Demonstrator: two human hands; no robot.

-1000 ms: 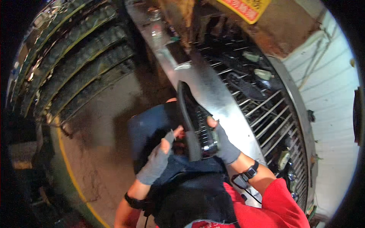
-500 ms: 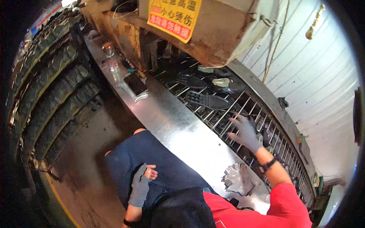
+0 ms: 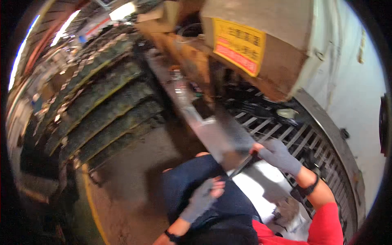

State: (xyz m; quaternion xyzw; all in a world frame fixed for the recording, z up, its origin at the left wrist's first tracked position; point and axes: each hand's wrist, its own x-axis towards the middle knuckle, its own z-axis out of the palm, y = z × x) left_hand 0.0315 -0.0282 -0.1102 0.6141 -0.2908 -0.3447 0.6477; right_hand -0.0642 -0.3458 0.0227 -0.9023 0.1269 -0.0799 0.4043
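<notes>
A black shoe sole (image 3: 241, 166), blurred and seen almost edge-on, slants between my hands above the metal ledge. My right hand (image 3: 279, 156), in a grey glove with bare fingertips, grips its upper end. At the lower end, my left hand (image 3: 203, 199), gloved the same way, has its fingers curled in against the sole over my dark-clothed lap. Beyond my right hand lies the slatted metal rack (image 3: 301, 136), where dark shoe parts (image 3: 257, 108) and a pale piece (image 3: 288, 113) rest, smeared by motion.
A crumpled silvery piece (image 3: 288, 210) lies on the shiny ledge (image 3: 249, 185) by my right elbow. A bottle (image 3: 178, 83) stands farther along it. Above the rack hangs a machine housing (image 3: 281, 49) with a yellow warning label. Tiered shelves (image 3: 102, 106) of dark shoes fill the left.
My right hand has come back from over the rack and now holds the sole. My left hand has lifted from my lap toward it. The view has swung left.
</notes>
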